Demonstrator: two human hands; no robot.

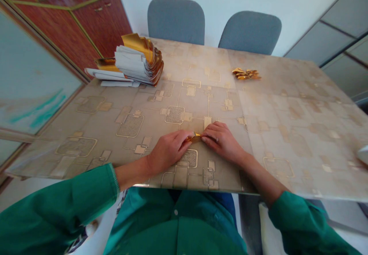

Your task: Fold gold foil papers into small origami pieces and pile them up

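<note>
A small piece of gold foil paper (196, 135) shows between my two hands, low over the near part of the table. My left hand (173, 146) is closed, its thumb and fingers pinching the left end of the foil paper. On the other side, my right hand (222, 139) has its fingertips pressed together at the paper's right end. Most of the paper is hidden by my fingers, so its full shape cannot be made out.
Stacked at the table's (149, 120) back left is a thick pile of gold and white paper sheets (135, 61). Folded gold paper pieces (246, 74) lie at the back right. Two grey chairs (176, 20) stand behind the far edge. A white object (363, 154) sits at the right edge.
</note>
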